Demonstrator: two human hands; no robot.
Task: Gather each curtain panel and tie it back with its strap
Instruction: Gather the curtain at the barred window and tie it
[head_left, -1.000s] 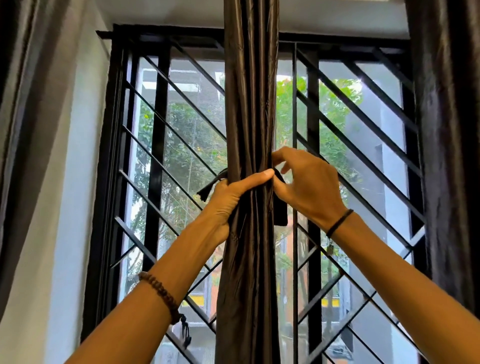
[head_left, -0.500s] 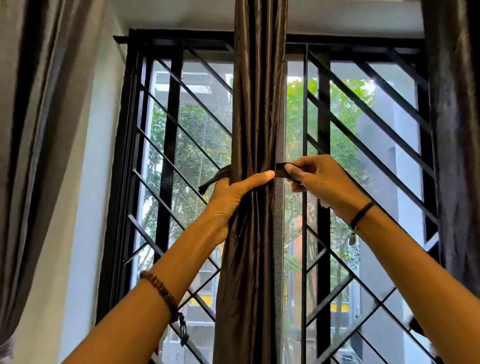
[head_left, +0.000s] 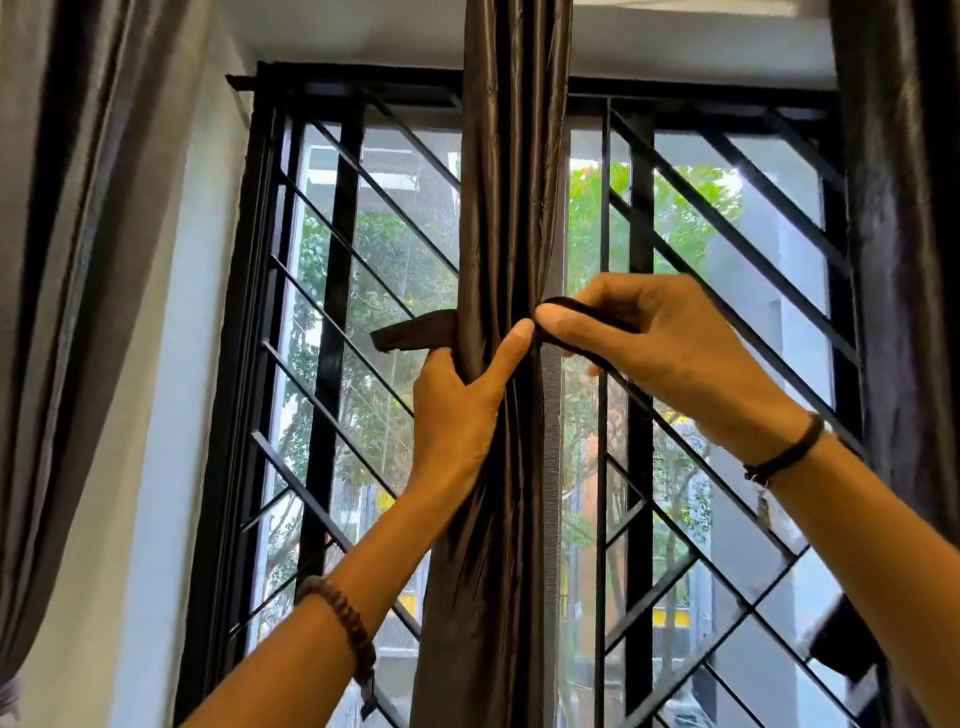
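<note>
A dark brown curtain panel (head_left: 511, 182) hangs bunched into a narrow column at the middle of the window. My left hand (head_left: 457, 410) grips the bunch from the left, thumb laid across its front. A dark strap (head_left: 415, 336) passes behind the curtain; one flat end sticks out to the left above my left hand. My right hand (head_left: 670, 353) pinches the strap's other end at the curtain's right edge, and that end trails down across my palm.
Black window bars (head_left: 644, 312) stand close behind the curtain. A grey curtain (head_left: 78, 260) hangs at the far left and another dark panel (head_left: 904, 260) at the far right. A white wall (head_left: 171, 415) lies left of the frame.
My right hand has pulled its strap end further to the right and slightly up. The left end of the strap now shows flatter and longer. My left hand keeps its grip.
</note>
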